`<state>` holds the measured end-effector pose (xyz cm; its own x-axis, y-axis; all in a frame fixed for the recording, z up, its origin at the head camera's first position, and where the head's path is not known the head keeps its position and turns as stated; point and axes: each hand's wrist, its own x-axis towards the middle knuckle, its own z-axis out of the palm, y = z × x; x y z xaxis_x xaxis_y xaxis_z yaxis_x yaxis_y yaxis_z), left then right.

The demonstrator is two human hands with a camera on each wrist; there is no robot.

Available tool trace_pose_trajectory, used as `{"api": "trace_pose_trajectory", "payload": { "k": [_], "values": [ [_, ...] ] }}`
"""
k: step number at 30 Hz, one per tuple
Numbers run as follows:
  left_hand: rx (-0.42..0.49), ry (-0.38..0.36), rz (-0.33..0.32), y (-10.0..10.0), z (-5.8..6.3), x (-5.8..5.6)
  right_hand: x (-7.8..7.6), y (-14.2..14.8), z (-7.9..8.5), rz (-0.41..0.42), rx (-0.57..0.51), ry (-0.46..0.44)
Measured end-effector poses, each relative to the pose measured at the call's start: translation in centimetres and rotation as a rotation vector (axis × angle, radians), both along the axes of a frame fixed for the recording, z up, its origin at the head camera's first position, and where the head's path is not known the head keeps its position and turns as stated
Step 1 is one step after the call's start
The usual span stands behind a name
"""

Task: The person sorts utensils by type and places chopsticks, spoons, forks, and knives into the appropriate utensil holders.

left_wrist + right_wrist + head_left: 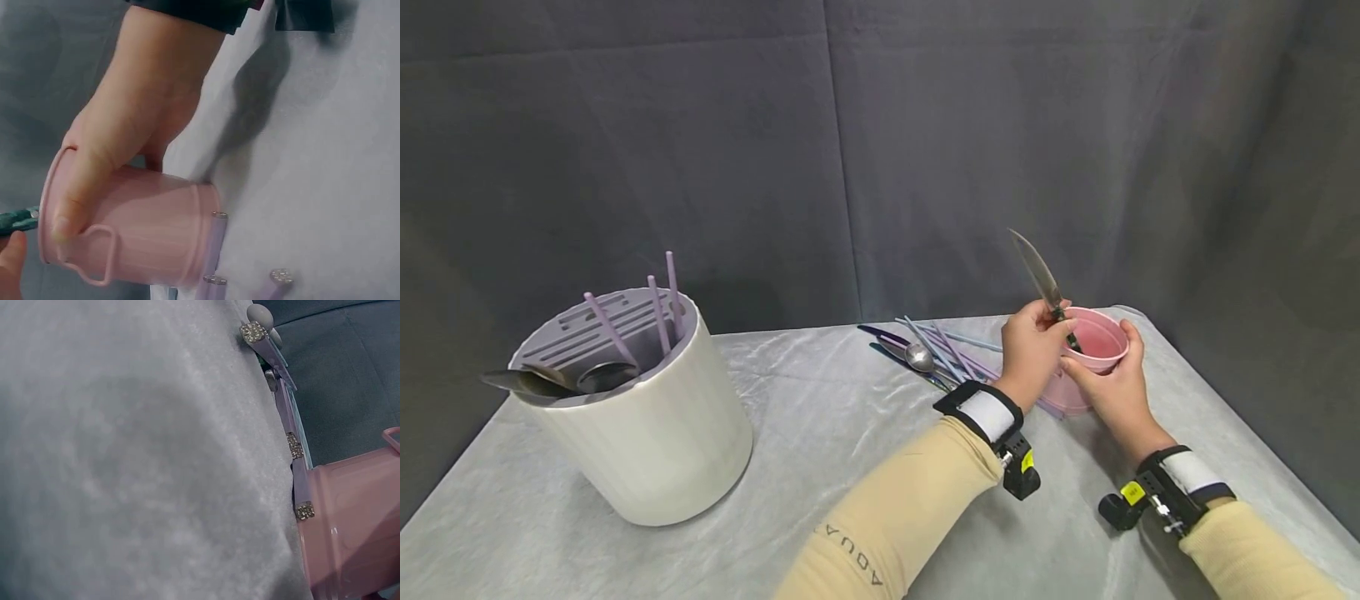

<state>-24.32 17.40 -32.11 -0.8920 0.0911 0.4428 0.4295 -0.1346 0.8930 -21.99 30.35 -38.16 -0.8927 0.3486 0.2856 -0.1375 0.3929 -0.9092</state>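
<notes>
In the head view the left hand (1032, 346) pinches a table knife (1037, 267) by its dark green handle, blade pointing up. The handle's lower end is inside the mouth of a small pink bucket (1093, 364). Wrapped around that bucket's side is the right hand (1116, 387). The left wrist view shows the right hand (125, 131) on the bucket (156, 225), thumb near its wire handle, and the knife handle (19, 220) at the rim. Only the bucket's side (356, 519) shows in the right wrist view.
Left of the hands, chopsticks (958, 354), a spoon (919, 357) and several dark-bladed knives (895, 354) lie piled on the grey cloth. Farther left stands a white utensil holder (662, 442) with lavender chopsticks (658, 317) and spoons (606, 377). A grey curtain hangs behind.
</notes>
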Motion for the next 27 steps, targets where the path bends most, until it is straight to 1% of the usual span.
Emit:
{"api": "trace_pose_trajectory", "payload": {
  "k": [3,6,7,10,14,17,24,27],
  "values": [
    [-0.118,0.037,0.046,0.16,-0.31,0.02,-0.05,-0.06,0.12,0.003,-0.002,-0.007],
    [-0.209,0.086,0.062,0.14,-0.51,0.03,-0.13,-0.12,0.2,0.005,-0.003,-0.009],
    [-0.223,0.101,0.062,0.13,-0.51,0.02,-0.15,-0.13,0.23,0.006,-0.005,-0.008],
    [-0.224,0.105,0.057,0.13,-0.45,0.01,-0.22,-0.1,0.28,0.002,-0.005,-0.002],
    [-0.221,0.078,0.075,0.16,-0.33,0.01,-0.24,-0.02,0.33,-0.003,-0.005,0.005],
    [-0.252,0.057,0.077,0.02,-0.37,-0.09,-0.19,0.01,0.32,-0.002,0.003,0.003],
    [-0.331,0.025,-0.003,-0.32,-0.46,-0.61,-0.14,0.07,0.23,-0.001,0.005,0.003],
    [-0.369,0.049,0.002,-0.29,-0.65,-0.7,-0.13,0.18,0.12,-0.001,0.004,-0.003]
  ]
}}
